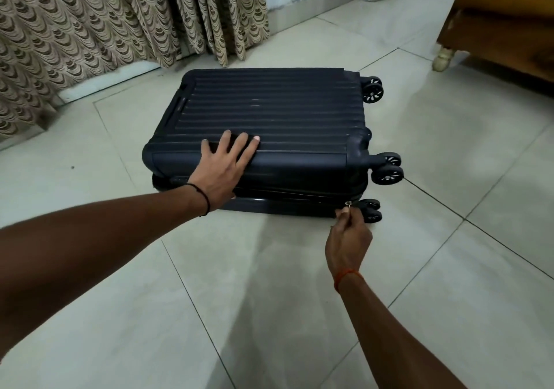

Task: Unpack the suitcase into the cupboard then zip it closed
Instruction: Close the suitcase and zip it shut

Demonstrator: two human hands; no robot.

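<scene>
Left hand [223,168] flat, fingers spread wide, pressing on the near edge of the lid of the suitcase [266,136], probably to keep the two shells together so the teeth can meet. Right hand [347,240] pinching the zip pull [347,204] at the near corner by the wheels [371,210], likely ready to draw it along the seam. Suitcase lying flat on the tiled floor [299,283], lid down; whether the near seam is zipped yet, impossible to tell. Beyond, patterned curtains [105,22]; at right, wooden furniture [509,22] on a pale foot, possibly the cupboard.
</scene>
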